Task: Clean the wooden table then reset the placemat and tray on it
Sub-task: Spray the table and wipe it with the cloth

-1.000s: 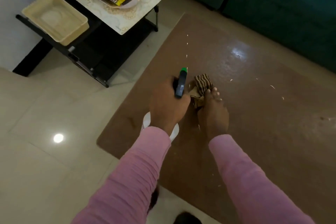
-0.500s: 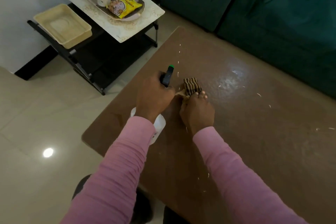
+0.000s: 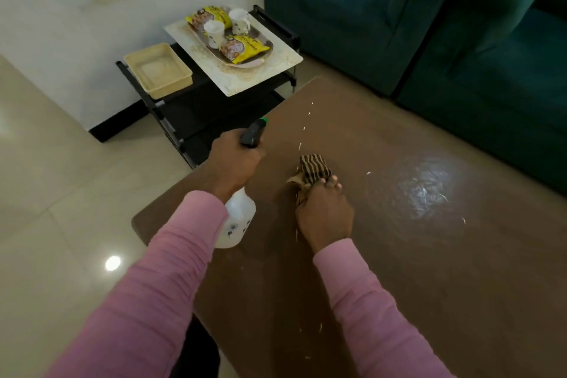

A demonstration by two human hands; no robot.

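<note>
Head view: left hand [image 3: 233, 163] is clenched around a white plastic spray bottle [image 3: 237, 219] whose trigger is hidden; right-hand fingers [image 3: 329, 182] pin a striped brown cloth [image 3: 313, 169] to the brown wooden counter [image 3: 429, 270]. At 11 o'clock, the cream placemat [image 3: 276, 70] and oval tray [image 3: 266, 43] sit on a black shelf [image 3: 190, 107].

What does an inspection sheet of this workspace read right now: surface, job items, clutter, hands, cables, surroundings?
Surface: wooden table strewn with pale crumbs, one glossy patch.
Job's things: placemat and tray off the table, on the black rack.
Clutter: two cups, two yellow snack packets on the tray; beige bin beside it.
Grippers: left hand holds spray bottle; right hand presses striped cloth.
Cables: nothing seen.
Surroundings: green sofa, tiled floor.
</note>
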